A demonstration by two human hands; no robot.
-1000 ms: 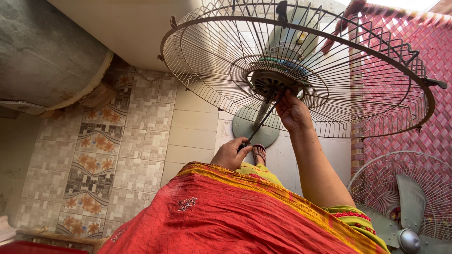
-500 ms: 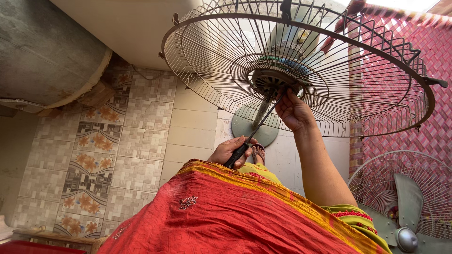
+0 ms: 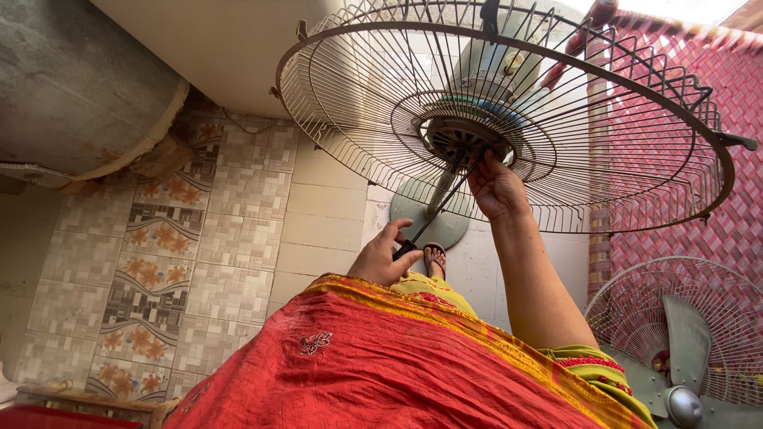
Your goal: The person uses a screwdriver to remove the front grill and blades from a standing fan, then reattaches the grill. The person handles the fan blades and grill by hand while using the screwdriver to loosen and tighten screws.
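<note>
A large round wire fan guard (image 3: 509, 119) on a pedestal fan fills the far right, above the patterned tiled floor (image 3: 159, 262), with a second fan's guard and blade (image 3: 683, 342) at the near right. The right hand (image 3: 497, 187) grips the motor hub (image 3: 461, 135) at the guard's centre. The left hand (image 3: 387, 256), lower and nearer, is closed around the handle of a long screwdriver (image 3: 441, 202) that points up to the hub.

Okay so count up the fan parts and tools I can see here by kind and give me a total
Round wire fan guards: 2, the bare one on the stand and the one with grey blades
Round grey fan base: 1
Long dark screwdriver: 1, gripped by the left hand, while the right hand touches the guard's hub
Total: 4
</note>
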